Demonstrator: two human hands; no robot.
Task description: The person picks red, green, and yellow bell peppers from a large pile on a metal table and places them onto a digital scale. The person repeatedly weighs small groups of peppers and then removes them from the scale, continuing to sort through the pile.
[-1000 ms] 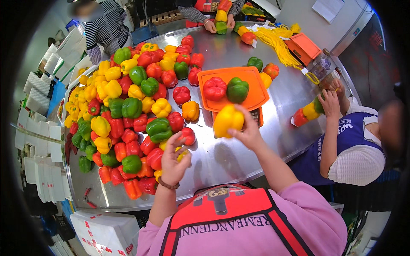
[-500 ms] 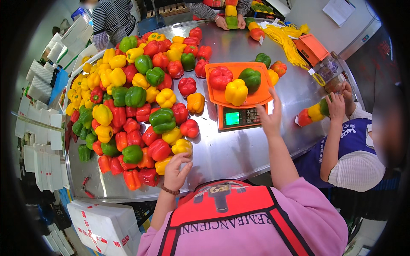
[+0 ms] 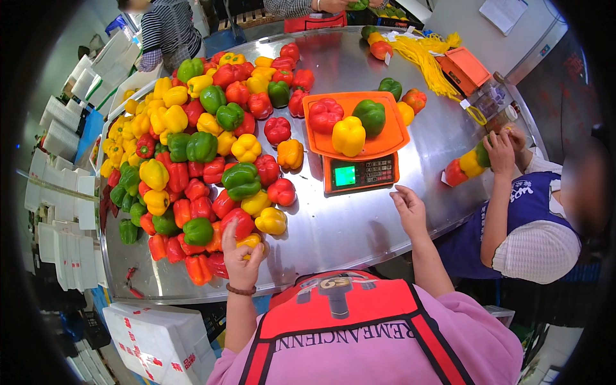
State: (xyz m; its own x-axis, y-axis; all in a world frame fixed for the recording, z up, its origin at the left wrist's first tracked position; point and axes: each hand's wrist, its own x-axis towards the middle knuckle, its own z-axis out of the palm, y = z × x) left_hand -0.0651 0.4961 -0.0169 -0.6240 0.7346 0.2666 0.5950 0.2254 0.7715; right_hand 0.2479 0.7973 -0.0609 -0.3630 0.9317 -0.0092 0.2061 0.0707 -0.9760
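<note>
An orange scale (image 3: pixel 358 172) on the steel table (image 3: pixel 346 224) carries a red pepper (image 3: pixel 325 114), a yellow pepper (image 3: pixel 348 135) and a green pepper (image 3: pixel 370 116) on its tray. My right hand (image 3: pixel 409 207) hovers empty just below the scale's front, fingers apart. My left hand (image 3: pixel 241 259) grips a yellow pepper (image 3: pixel 249 242) at the near edge of a big pile of red, yellow and green peppers (image 3: pixel 199 147).
A person in a blue apron at the right handles a tray of three peppers (image 3: pixel 466 165). Yellow net bags (image 3: pixel 423 54) and an orange box (image 3: pixel 464 69) lie at the far right. White foam boxes (image 3: pixel 160 340) stand left and below. Other people work at the far edge.
My right hand set the yellow pepper on the scale tray and drew back toward me. My left hand stayed at the pile's near edge and closed on a yellow pepper.
</note>
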